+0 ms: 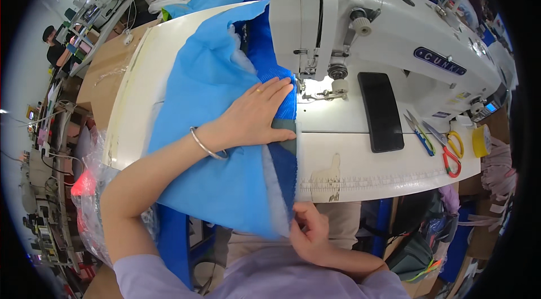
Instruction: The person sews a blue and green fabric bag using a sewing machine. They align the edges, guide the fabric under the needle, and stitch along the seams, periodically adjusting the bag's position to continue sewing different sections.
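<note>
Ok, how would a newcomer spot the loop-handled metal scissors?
Find the big white sewing machine, then the flat black phone near it. Right of the phone, past slim blue-and-green snips, lie the metal scissors, set apart by one red and one yellow loop handle.

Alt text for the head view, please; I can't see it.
The left hand lies flat on layered blue fabric at a white sewing machine; the right hand curls at the fabric's near edge. A phone and scissors lie on the table at right.

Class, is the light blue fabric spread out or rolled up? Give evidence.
Spread out, though wrinkled: the light blue fabric lies broadly across the white table and past its front edge, the left hand on it.
</note>
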`<state>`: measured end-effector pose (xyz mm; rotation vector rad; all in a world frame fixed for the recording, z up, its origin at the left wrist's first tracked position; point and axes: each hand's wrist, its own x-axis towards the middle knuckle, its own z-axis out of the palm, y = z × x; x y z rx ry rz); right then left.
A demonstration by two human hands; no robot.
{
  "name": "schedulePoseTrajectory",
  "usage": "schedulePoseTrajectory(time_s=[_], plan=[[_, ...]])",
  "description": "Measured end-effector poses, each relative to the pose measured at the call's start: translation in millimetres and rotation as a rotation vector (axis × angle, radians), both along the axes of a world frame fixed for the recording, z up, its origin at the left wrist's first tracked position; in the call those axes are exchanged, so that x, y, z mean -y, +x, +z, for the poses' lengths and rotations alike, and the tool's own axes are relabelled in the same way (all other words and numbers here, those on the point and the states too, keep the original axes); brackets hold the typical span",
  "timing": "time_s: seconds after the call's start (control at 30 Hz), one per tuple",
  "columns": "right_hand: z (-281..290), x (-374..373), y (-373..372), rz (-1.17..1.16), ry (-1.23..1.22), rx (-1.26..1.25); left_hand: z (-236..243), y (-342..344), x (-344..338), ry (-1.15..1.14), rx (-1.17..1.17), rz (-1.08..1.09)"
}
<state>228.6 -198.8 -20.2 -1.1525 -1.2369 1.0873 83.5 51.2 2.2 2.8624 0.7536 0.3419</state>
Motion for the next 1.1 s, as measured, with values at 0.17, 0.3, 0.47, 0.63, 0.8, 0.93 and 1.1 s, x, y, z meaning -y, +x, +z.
schedulePoseTrajectory(time_s=[0.17, 0.3, 0.47, 0.63, 0.8, 0.93, 1.1], plan=[[27.0, -30.8, 27.0, 0.0, 0.168, 0.424, 13.6, 26.0, -27.3, -0.138, -0.095, 0.031], [30.5, -46.3, 29.9, -0.036, 0.198, 0.546, 34.1, 48.1, -49.8, -0.286, -0.392, 0.157], [28.3, -42.4, 22.5, -0.032, 0.206, 0.614, 42.5, 6.4, -65.5, -0.056, 0.052, 0.017], [35.8, -63.2, 26.9, -0.006, 0.495, 0.578, 100.5, -108.8, -73.8, 0.296, 0.006, 0.749], [20.4, -84.8, 32.9, 0.266, -0.156, 0.0, 106.6, -148.0, -17.7, -0.847, 0.026, 0.868], [37.4, -98.0, 3.7, 0.202, -0.077, -0.118, 141.2, -114.4, 28.5, -1.051, 0.651, 0.593], [68.0, -80.2, -24.5, 0.331, 0.588, 0.419, 215.6, -166.6, 100.6, -1.013, 1.175, -0.1]])
